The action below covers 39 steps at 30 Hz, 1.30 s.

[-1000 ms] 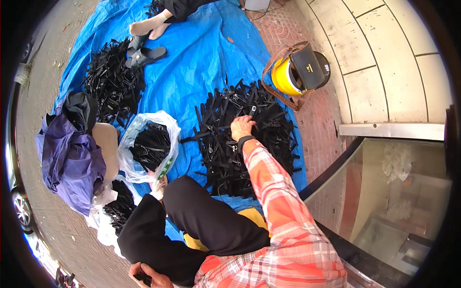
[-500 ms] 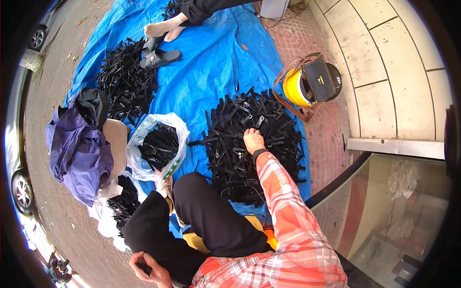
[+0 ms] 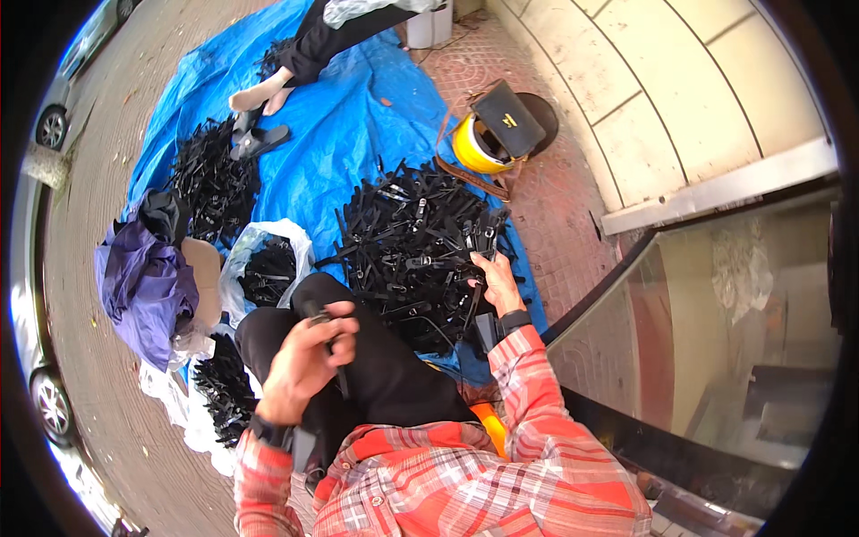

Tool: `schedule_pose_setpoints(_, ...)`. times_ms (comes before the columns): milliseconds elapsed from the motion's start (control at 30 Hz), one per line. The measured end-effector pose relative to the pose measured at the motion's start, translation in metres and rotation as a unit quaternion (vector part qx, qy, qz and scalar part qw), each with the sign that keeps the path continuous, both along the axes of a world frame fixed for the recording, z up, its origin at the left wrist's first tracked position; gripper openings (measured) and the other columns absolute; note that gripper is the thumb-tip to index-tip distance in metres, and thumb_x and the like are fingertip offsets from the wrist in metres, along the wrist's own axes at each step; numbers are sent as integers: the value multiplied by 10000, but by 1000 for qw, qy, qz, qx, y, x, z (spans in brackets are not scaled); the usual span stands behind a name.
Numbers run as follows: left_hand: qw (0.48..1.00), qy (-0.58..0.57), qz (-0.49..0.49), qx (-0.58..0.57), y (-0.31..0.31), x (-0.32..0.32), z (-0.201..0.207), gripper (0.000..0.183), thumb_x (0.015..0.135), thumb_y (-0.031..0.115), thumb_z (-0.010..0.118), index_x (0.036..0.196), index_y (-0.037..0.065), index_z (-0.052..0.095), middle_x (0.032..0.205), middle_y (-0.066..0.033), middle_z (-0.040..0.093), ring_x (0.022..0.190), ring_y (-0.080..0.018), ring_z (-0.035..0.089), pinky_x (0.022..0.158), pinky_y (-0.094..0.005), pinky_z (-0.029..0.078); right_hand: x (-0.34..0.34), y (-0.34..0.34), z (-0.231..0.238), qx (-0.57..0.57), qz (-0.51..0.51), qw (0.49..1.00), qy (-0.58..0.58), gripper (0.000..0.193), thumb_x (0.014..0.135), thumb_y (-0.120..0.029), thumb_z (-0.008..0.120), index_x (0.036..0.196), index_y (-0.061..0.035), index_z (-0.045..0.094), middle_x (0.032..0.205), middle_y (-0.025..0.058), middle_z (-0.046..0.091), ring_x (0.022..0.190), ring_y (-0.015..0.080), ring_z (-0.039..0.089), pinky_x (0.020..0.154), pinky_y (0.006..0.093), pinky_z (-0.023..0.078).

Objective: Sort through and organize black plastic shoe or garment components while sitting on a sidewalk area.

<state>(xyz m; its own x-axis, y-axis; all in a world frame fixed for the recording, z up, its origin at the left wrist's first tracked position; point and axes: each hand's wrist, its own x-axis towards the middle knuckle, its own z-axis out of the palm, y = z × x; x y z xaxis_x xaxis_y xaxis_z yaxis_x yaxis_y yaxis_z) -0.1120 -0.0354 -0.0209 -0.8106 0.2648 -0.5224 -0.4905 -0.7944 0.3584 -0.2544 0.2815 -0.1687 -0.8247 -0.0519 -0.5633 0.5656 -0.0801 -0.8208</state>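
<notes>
My left hand (image 3: 309,362) is raised over my lap, fingers curled round a dark strap-like piece (image 3: 320,319). To its right, my right hand (image 3: 499,285) is at the right side of a big heap of black straps (image 3: 403,259) with shiny metal fittings. Its thumb and fingers pinch a black strap with a metal buckle (image 3: 484,240), which stands up from the heap's edge. The heap lies on a blue tarp (image 3: 331,125). Left of my knees stands a white plastic bag (image 3: 302,246) part full of similar straps.
A second strap heap (image 3: 215,183) lies far left, near grey sandals (image 3: 259,141) and another person's bare foot (image 3: 255,96). Purple cloth (image 3: 148,286) drapes beside me. A black bag (image 3: 508,121) rests on a yellow bucket (image 3: 474,148). A glass case (image 3: 626,349) borders the right.
My left hand has come up from low beside my thigh to above my lap, still holding a dark piece. My right hand has shifted to the heap's right edge and grips a strap. The view has shifted.
</notes>
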Motion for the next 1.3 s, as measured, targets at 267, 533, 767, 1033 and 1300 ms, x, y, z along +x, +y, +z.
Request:
schedule_pose_setpoints(267,998,11,-55,30,102,-1,-78,382,842,279,660,1141,82,528,1125,-143,591,969,-238,598,811,-339,462,82,-36,65,-230,-143,963,0,177,838,-134,642,987,-58,584,824,51,622,676,155,605,473,270,473)
schedule_pose_setpoints(533,991,103,69,-40,121,27,-49,329,843,374,641,1018,98,602,873,-19,620,733,-144,586,638,-308,483,152,-79,127,-148,24,980,130,195,914,-182,552,1036,-30,565,831,62,623,543,116,535,459,239,427)
schedule_pose_setpoints(767,984,96,-21,-151,85,62,-21,360,822,194,670,1127,48,546,861,-50,648,688,-122,636,565,-247,536,178,-83,143,-116,248,946,173,219,923,-122,497,1117,-22,509,923,26,569,776,100,551,586,266,520)
schedule_pose_setpoints(1033,975,45,-31,-215,81,64,-14,257,767,88,645,1006,-3,617,928,-88,653,819,-174,629,738,-328,525,171,-90,136,91,460,878,98,240,842,-127,543,1007,45,562,857,113,621,675,149,611,573,278,506)
schedule_pose_setpoints(1300,993,-25,103,60,60,71,-69,202,823,146,620,949,-11,624,842,-133,665,707,-215,643,647,-340,560,182,-77,144,-50,365,930,-1,285,926,-178,507,1045,79,539,912,151,626,802,207,638,693,328,551)
